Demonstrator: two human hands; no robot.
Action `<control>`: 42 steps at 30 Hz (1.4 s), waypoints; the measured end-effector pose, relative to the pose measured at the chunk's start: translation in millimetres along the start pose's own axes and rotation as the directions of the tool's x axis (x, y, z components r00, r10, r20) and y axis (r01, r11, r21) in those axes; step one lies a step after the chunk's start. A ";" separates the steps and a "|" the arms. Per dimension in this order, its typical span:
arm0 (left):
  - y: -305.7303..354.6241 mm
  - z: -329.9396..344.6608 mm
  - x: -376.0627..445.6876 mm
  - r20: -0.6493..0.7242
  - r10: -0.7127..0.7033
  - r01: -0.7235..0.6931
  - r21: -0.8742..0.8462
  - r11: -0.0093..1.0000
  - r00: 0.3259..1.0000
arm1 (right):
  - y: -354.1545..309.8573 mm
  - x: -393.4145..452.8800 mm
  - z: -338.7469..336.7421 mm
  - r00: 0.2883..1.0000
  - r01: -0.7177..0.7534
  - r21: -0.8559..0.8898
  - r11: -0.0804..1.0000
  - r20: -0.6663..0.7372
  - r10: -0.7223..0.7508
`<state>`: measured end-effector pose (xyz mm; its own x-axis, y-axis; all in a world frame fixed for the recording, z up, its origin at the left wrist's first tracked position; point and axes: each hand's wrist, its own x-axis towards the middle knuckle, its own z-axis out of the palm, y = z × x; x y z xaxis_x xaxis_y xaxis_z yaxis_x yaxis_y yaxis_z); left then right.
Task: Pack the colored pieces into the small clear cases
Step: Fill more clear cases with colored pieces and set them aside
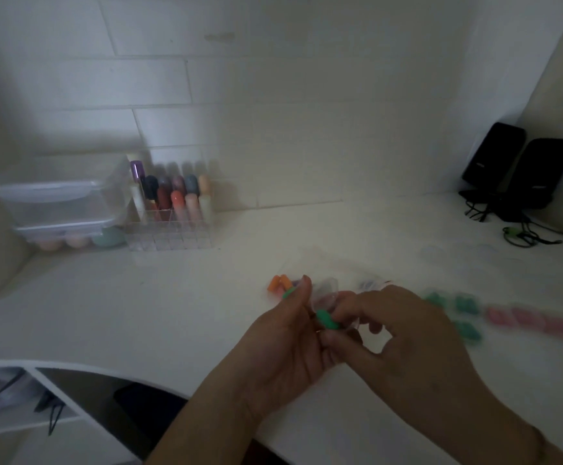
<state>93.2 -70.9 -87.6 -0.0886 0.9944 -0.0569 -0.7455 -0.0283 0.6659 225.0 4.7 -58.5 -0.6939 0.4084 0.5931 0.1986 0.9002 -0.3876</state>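
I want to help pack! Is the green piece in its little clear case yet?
Cannot tell. The green piece sits between both hands, the left hand and right hand, beside a blurry clear case.

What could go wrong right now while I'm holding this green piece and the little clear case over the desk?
The green piece sits between the fingertips of your left hand and right hand, beside the small clear case. If the grip loosens, it could drop onto the desk and roll. The clear case is hard to see in this dim, blurred view, so you might miss its opening. Your right forearm is close to the loose green pieces and pink pieces and could scatter them.
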 end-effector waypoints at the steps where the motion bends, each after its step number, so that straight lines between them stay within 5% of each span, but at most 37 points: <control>1: -0.3 -1.3 -0.5 -0.028 0.012 -0.011 0.018 1.000 1.000 | 0.0 -0.8 0.3 1.000 -0.003 -0.002 1.000 0.002 0.003; 6: -1.7 -1.4 -1.2 -0.124 0.063 -0.038 0.192 0.981 0.990 | 1.7 -2.9 5.5 0.996 -0.090 0.057 0.994 0.005 0.089; 13: 2.8 -8.2 -1.5 -0.129 0.085 -0.056 0.216 0.975 0.988 | 2.2 -4.3 0.5 0.999 0.030 0.119 0.992 -0.026 -0.027; 18: 21.7 -17.0 -2.9 -0.239 0.137 -0.084 0.219 0.972 0.961 | 26.6 -1.5 -26.9 0.965 -0.178 0.086 0.980 -0.181 0.192; 21: 36.1 -26.0 -1.8 -0.319 0.178 -0.150 0.112 0.982 0.931 | 60.5 -6.0 -30.9 0.942 -0.329 -0.169 0.929 0.015 0.336; 25: 43.6 -36.2 6.3 -0.405 0.200 -0.232 -0.032 0.972 0.892 | 80.8 -12.6 -17.3 0.880 -0.245 -0.432 0.868 0.276 0.386; 32: 41.6 -42.4 12.9 -0.456 0.153 -0.228 -0.116 0.967 0.877 | 85.5 11.4 21.8 0.911 -0.020 -0.485 0.874 0.351 0.216; 42: 40.9 -47.9 14.6 -0.479 0.103 -0.181 -0.120 0.976 0.872 | 72.2 42.9 58.1 0.834 -0.218 -0.415 0.883 0.391 0.390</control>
<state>29.8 -62.4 -96.8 -0.4702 0.8156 -0.3373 -0.7909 -0.2199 0.5710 169.3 78.5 -102.1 -0.7720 0.6321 0.0671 0.6140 0.7689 -0.1783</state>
